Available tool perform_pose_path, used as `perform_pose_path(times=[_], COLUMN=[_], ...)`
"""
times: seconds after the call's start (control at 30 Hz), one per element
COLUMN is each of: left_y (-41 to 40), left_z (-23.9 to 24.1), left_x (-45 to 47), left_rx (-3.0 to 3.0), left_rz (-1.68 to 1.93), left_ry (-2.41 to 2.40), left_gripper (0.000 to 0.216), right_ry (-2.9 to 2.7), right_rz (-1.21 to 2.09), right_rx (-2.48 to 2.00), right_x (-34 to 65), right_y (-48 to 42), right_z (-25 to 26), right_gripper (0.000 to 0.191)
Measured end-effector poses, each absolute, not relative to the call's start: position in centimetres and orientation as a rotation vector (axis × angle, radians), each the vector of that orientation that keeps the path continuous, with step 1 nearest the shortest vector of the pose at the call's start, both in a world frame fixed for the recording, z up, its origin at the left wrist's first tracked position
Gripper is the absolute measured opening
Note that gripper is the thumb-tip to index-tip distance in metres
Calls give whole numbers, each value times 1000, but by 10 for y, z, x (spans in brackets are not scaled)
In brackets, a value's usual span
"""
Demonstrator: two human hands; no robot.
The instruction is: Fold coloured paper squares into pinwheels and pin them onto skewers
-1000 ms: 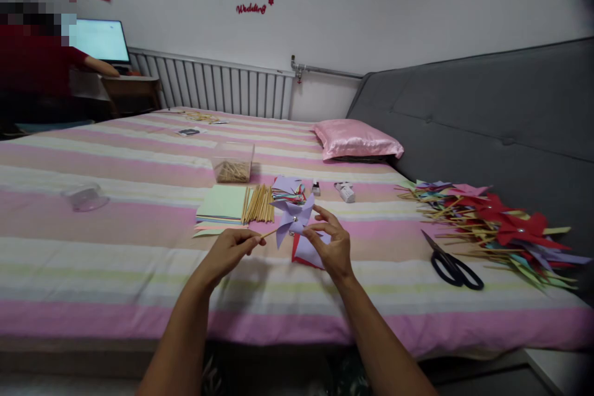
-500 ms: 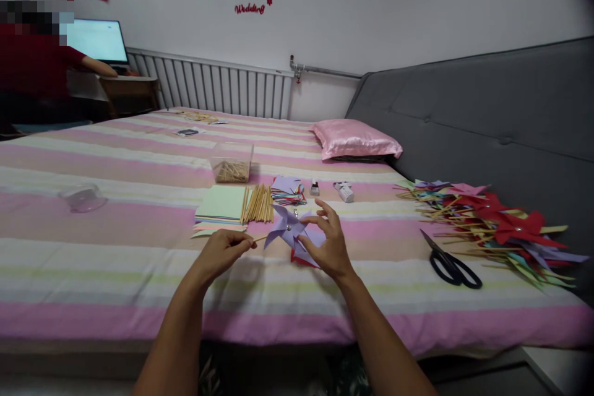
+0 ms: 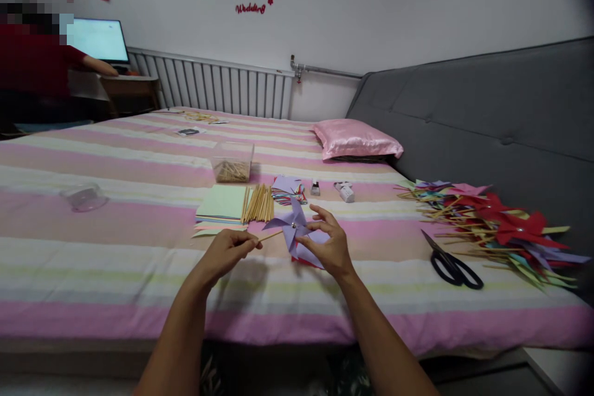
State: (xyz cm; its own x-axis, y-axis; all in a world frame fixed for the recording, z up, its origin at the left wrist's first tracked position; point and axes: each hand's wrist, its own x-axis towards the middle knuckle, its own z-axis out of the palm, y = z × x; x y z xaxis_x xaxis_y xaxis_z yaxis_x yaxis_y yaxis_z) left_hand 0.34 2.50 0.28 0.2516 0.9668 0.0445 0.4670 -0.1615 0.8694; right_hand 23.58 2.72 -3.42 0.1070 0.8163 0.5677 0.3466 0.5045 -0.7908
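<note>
A purple paper pinwheel [image 3: 288, 234] on a thin wooden stick [image 3: 270, 236] is held up over the bed. My left hand [image 3: 228, 253] is closed, pinching the stick between thumb and fingertips. On the other side, my right hand [image 3: 331, 244] has its thumb and a finger on the pinwheel's right blade, close to the shiny centre pin; the upper fingers are bent and apart. Below and behind the pinwheel lie loose purple and red paper pieces [image 3: 310, 260], partly covered by it and by my right hand.
Around my hands lie pale green paper sheets [image 3: 220, 201], wooden sticks [image 3: 260, 204], cut paper [image 3: 288, 184], and a clear box of sticks [image 3: 232, 164]. Black scissors [image 3: 452, 267] and a pile of finished pinwheels [image 3: 515, 223] are at right. A person [image 3: 34, 68] sits far left.
The pinwheel's blades have turned on the stick, and one now points upward. My right hand's fingers have drawn down closer to the blade. My left hand still grips the stick.
</note>
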Motion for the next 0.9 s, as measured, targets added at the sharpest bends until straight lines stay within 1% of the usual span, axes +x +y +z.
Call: perform_pose_path(times=[0.2, 0.5, 0.7, 0.9], left_y=[24, 23, 23, 23], left_z=[2, 4, 3, 3], left_x=[7, 14, 15, 16], left_rx=[1782, 1790, 1790, 1736], left_rz=[796, 770, 779, 834], left_ry=[1291, 1273, 1282, 1284], left_gripper=[32, 32, 32, 35], right_ry=[-1473, -1477, -1482, -1505], right_rz=[514, 525, 588, 733], right_rx=[-1094, -1126, -1103, -1031], right_x=[235, 233, 235, 234], right_y=[28, 29, 32, 30], right_z=[-35, -39, -41, -38], right_gripper=[20, 7, 13, 16])
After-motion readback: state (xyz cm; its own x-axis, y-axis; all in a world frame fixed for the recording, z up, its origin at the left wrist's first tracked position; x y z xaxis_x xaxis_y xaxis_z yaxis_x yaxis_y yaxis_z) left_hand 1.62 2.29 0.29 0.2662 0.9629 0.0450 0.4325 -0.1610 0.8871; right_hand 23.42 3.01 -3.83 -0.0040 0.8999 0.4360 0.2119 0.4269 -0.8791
